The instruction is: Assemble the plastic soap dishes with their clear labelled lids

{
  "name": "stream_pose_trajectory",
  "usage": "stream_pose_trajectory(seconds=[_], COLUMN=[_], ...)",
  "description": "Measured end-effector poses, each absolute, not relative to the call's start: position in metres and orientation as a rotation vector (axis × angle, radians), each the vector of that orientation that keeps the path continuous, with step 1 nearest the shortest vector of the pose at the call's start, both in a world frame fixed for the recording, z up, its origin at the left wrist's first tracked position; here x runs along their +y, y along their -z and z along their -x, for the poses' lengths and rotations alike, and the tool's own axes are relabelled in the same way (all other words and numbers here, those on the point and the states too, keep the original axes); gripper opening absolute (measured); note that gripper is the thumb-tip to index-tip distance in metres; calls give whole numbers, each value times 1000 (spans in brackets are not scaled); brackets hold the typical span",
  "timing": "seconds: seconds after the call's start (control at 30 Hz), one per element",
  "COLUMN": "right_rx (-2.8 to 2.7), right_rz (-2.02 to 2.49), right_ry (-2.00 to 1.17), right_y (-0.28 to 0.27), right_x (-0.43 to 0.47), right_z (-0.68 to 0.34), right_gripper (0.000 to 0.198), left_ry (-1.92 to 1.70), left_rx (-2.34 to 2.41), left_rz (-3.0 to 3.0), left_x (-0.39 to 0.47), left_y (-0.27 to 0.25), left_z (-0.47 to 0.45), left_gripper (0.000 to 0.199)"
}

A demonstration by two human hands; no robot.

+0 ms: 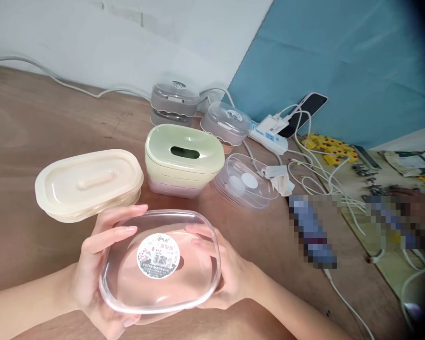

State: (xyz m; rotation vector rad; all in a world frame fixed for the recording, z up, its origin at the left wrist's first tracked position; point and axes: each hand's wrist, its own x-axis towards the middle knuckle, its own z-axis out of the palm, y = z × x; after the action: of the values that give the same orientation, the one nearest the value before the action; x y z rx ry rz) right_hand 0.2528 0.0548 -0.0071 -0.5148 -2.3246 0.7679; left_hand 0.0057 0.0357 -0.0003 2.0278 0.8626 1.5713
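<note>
In the head view, I see both hands low down, near the front of the worktop (pixel 17 137). My left hand (pixel 90 274) has its grip around one side of a clear lid (pixel 152 295), with two fingers over the far edge and the thumb underneath. My right hand (pixel 232 271) has its grip around the other side. The lid is up in the hands, tilted so its top faces me. A round sticker (pixel 158 255) is on it, and something pink shows through; I can't tell just how that pink part sits.

Behind my left hand is a cream stack (pixel 88 182). Next to it stands a green box (pixel 184 168) with a dark slot on top. Clear lids (pixel 248 184) lie to its right. Farther back are grey boxes (pixel 173 101) by the wall, and a power strip (pixel 271 141) with white cords.
</note>
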Motion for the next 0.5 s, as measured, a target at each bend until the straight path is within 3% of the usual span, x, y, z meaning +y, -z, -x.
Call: stream_pose_trajectory(seconds=[0.27,0.5], right_rx=[-2382,-2249], right_rz=[680,787], right_ry=[-799,-961], right_y=[12,2], right_x=[54,60], right_z=[-253,-245], right_gripper=[94,81], left_ry=[-1554,-1300], left_rx=[873,927], left_rz=[-1990,-2113], left_x=[36,39], left_y=[0,1], left_z=[-7,-2], left_gripper=[76,76])
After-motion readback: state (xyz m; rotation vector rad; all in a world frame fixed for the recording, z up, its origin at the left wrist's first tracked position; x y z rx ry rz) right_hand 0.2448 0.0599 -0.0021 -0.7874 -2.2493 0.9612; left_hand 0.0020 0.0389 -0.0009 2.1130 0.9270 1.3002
